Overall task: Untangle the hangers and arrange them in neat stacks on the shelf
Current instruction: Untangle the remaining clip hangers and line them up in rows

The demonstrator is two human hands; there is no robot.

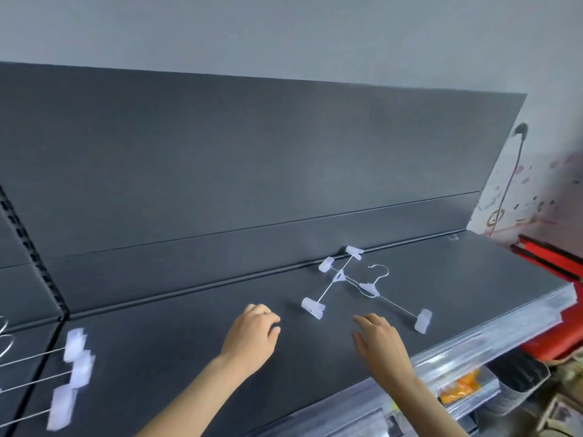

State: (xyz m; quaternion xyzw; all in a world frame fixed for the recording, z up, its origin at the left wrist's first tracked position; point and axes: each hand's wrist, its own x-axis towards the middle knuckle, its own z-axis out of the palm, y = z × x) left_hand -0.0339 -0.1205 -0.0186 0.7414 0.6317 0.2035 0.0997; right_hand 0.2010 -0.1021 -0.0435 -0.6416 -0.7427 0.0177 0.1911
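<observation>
Here, two crossed hangers [342, 275] lie right of three parallel hangers [75, 370].

Two crossed hangers [339, 275] lie on the shelf [189, 357], right of its middle. Just behind them stands the back panel [252, 184], and the rearmost clip [355, 252] sits close against its foot. Well to their left, at the shelf's left end, three more hangers [75, 370] lie side by side. Before the crossed hangers and a little left is the left grip [252, 335]; straight before them is the right grip [378, 342], and both are apart from them. Farther forward runs the shelf's front rail [492, 339]. To their right, past the shelf's end, a cord [512, 171] hangs on the wall.
</observation>
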